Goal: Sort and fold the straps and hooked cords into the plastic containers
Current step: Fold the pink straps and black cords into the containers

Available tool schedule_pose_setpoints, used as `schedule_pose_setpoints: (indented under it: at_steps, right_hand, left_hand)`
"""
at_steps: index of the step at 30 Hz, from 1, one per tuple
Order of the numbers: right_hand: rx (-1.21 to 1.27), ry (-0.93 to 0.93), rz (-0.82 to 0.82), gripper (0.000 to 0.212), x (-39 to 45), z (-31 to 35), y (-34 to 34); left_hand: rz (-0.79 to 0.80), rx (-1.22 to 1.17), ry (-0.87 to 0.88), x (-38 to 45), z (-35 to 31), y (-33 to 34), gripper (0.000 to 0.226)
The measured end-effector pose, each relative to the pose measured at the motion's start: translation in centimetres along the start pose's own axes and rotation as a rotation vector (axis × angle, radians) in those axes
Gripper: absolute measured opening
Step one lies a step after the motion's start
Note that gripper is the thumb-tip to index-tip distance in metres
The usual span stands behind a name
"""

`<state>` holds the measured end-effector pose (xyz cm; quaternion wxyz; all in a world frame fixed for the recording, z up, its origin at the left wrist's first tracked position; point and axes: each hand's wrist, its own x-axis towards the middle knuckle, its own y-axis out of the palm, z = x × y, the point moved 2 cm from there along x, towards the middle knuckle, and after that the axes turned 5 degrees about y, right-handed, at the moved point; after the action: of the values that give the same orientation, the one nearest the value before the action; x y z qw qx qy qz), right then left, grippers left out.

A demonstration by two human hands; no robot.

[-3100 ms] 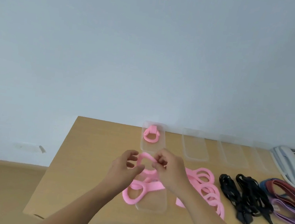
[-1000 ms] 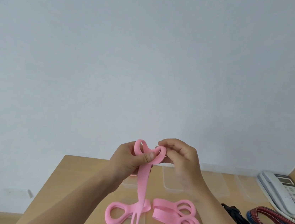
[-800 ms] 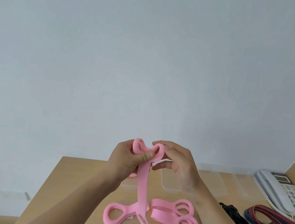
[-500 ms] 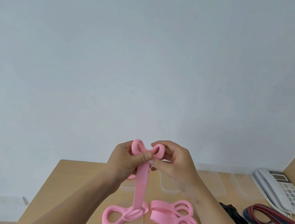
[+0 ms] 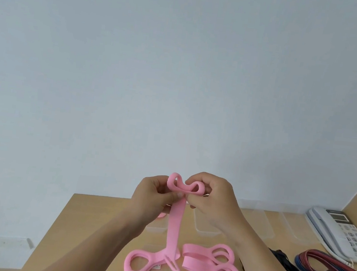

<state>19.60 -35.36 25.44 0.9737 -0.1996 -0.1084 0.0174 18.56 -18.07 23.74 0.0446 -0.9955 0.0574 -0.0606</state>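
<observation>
pinching pink strap (image 5: 176, 220) still, both hands (image 5: 154, 194) raised.

Pink looped strap (image 5: 175, 222), folded top, hanging tableward

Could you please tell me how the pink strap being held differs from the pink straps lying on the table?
The held pink strap is lifted and pinched by both hands, left hand and right hand; the loose pink straps lie untouched on the table. The held one hangs partly straight; the others lie in overlapping loops. Both are pink and looped.

No legible text anywhere.
</observation>
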Motion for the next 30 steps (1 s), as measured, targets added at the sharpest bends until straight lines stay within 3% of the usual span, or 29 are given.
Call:
schedule_pose_setpoints:
  at_steps: [4,12,16,19,21,23,30]
  right_hand:
    - [-0.184,-0.114,-0.032,0.023,-0.1,0.4,0.3]
    - [-0.260,-0.385,-0.269,0.015,-0.6,0.0,0.6]
    - [-0.366,-0.459,-0.333,0.025,-0.6,-1.2,1.0]
    - [-0.448,-0.497,-0.294,0.027,-1.0,-1.6,1.2]
    - [-0.459,-0.499,-0.262,0.028,-1.3,-1.5,1.2]
    - [-0.439,-0.488,-0.245,0.029,-1.4,-1.6,1.0]
    - [-0.300,-0.362,-0.064,0.019,-1.7,-1.7,0.3]
  left_hand:
    - [-0.024,0.004,0.008,0.1,0.4,0.3,0.013]
    - [0.003,-0.046,-0.126,-0.1,0.7,0.9,0.022]
    - [0.052,-0.132,-0.113,-0.3,0.5,1.1,0.022]
    - [0.086,-0.137,-0.089,-0.5,0.4,1.1,0.016]
    - [0.111,-0.159,-0.087,-0.7,0.3,1.2,0.024]
    - [0.141,-0.177,-0.094,-0.7,0.4,1.2,0.034]
    - [0.108,-0.206,-0.105,-0.5,0.7,1.1,0.026]
